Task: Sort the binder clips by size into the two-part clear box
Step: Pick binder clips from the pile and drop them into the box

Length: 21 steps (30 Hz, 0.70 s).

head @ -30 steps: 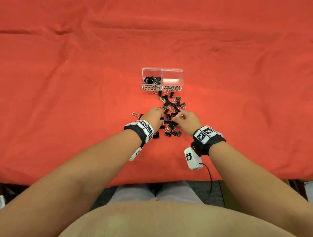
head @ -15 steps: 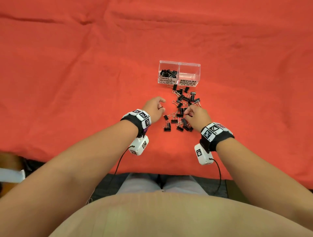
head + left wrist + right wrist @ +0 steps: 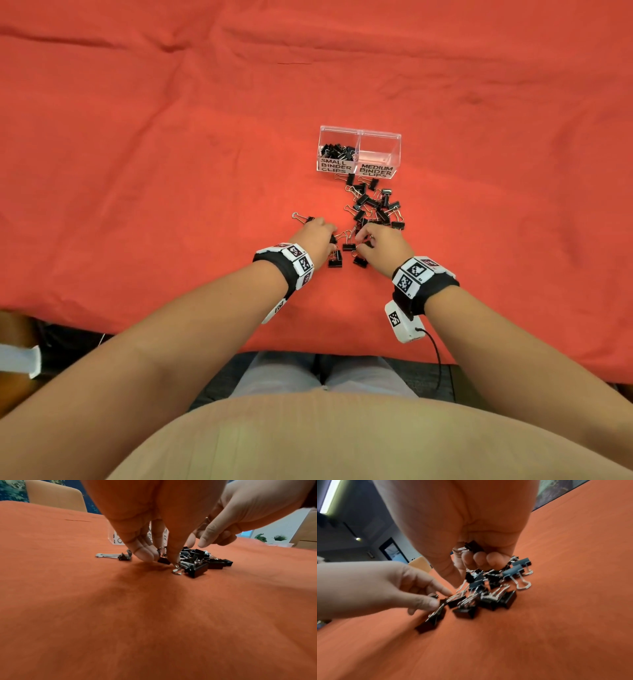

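Black metal binder clips with silver wire handles [image 3: 373, 207] scattered in a loose pile on the orange-red cloth-covered table [image 3: 137, 154], stretching from just in front of the box back to the two hands. Farthest left, one lone black binder clip with its wire handles folded out [image 3: 301, 217], lying flat on the cloth just beyond the left hand's knuckles. Next, left hand [image 3: 317, 236] lowered to the near end of the pile, fingertips [image 3: 145, 555] and thumb pinching a small black binder clip [image 3: 163, 560] that sits on the cloth. Just right of it, right hand [image 3: 380, 241] over the same end of the pile, fingers curled around a small black binder clip in the palm [image 3: 473, 546], with thumb and forefinger reaching down among the clips below. Beyond the hands, clear plastic two-part box [image 3: 397, 150] upright at the far end of the pile. Left compartment labelled SMALL BINDER CLIPS, holding a heap of small black clips [image 3: 337, 150]; right compartment labelled MEDIUM BINDER CLIPS, showing only cloth through its clear walls. Both wrists wrapped in black bands with black-and-white square markers [image 3: 416, 274].
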Each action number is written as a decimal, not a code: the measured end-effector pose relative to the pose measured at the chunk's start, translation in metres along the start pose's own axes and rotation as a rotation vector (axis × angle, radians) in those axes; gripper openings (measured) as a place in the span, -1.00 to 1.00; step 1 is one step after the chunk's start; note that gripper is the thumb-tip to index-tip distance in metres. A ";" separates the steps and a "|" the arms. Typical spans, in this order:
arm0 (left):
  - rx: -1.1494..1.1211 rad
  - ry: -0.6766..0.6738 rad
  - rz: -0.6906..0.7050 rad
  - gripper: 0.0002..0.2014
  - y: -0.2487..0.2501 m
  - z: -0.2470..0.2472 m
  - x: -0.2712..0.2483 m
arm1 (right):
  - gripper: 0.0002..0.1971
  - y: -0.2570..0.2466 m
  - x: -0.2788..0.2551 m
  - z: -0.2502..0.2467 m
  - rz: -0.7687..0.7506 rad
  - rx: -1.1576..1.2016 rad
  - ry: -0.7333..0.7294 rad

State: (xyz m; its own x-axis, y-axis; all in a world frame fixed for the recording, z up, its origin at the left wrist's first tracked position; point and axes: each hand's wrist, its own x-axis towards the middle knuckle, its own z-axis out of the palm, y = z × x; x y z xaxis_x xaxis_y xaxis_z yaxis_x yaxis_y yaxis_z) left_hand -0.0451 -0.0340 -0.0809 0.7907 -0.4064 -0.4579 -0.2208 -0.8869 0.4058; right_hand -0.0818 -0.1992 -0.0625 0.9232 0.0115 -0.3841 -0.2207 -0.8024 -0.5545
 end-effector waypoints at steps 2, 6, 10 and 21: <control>-0.005 0.025 0.003 -0.66 0.001 0.002 0.001 | -0.97 -0.004 -0.004 0.009 -0.019 -0.018 -0.031; -0.045 0.072 -0.035 -0.76 0.001 0.002 0.000 | -0.79 -0.014 -0.012 0.026 -0.001 -0.106 -0.045; -0.113 0.106 -0.067 -0.76 -0.003 -0.002 -0.002 | -0.70 -0.019 -0.011 0.031 -0.008 -0.141 -0.025; -0.282 0.173 -0.078 -0.83 -0.013 -0.021 -0.005 | -0.81 -0.017 -0.005 0.034 0.031 -0.040 -0.108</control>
State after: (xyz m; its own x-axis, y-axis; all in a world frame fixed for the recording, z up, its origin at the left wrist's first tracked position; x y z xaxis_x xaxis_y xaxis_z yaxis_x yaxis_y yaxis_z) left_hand -0.0339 -0.0159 -0.0671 0.8895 -0.2749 -0.3650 -0.0084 -0.8086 0.5883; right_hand -0.0933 -0.1654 -0.0768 0.8765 0.0489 -0.4788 -0.2335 -0.8267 -0.5119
